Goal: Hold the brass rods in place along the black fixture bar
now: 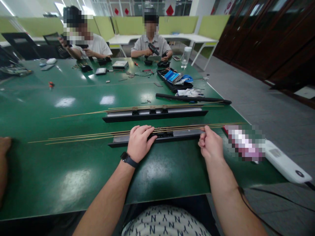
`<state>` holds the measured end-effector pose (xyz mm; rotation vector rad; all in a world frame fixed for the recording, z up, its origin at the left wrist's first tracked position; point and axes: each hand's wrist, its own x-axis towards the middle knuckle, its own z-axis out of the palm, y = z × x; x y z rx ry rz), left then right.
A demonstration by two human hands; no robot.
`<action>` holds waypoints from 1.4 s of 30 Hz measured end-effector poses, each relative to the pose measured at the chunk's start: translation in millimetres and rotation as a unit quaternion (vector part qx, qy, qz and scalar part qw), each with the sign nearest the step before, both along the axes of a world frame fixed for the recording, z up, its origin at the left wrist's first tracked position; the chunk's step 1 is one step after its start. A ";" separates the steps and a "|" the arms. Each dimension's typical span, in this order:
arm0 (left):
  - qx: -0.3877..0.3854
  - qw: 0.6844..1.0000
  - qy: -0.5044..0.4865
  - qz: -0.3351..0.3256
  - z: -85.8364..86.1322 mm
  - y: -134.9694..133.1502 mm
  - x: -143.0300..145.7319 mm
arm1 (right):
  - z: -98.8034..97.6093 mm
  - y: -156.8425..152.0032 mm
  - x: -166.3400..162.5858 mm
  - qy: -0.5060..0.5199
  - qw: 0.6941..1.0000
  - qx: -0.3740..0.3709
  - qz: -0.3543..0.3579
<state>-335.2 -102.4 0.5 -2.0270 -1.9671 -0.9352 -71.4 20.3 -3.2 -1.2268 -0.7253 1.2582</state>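
My left hand [142, 141], with a dark watch on its wrist, lies over the nearer black rail [188, 133]. Its fingers curl across the top and the thumb is at the front side. Several long thin brass-coloured rods [179, 127] run lengthwise over this rail and stick out far past its left end. At the rail's right end my right hand [211, 141] is closed in a pinch at the rods; how many it grips is hidden. Dark blocks [168, 134] sit inside the rail's silver channel, just right of my left hand.
Behind lies a second black rail [157, 117] with more rods. Farther back are a black bar [211, 100], white gloves [190, 92] and a black tray [176, 88]. A white power strip [283, 162] lies right. Two people work across the green table [167, 173]; another person's arm [3, 164] shows left.
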 end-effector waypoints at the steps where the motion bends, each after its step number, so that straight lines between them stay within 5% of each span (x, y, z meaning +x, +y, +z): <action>1: 0.002 1.000 -0.001 -0.001 0.3 -0.2 0.1 | 0.2 0.6 0.7 0.000 1.000 0.000 -0.007; 9: 0.004 1.000 -0.001 -0.001 2.1 -0.8 0.9 | 1.0 0.1 -0.6 0.003 1.000 -0.008 -0.004; 27: 0.004 1.000 0.006 0.001 1.5 -0.8 0.6 | -3.0 -14.4 -13.2 -0.002 0.973 -0.022 0.231; 36: 0.010 1.000 0.004 -0.002 1.1 -0.2 0.4 | -2.3 -14.8 -15.0 -0.002 0.976 -0.012 0.219; 42: 0.010 1.000 0.005 -0.003 1.9 -0.4 0.6 | -4.0 -9.0 -9.7 0.004 0.994 -0.003 0.113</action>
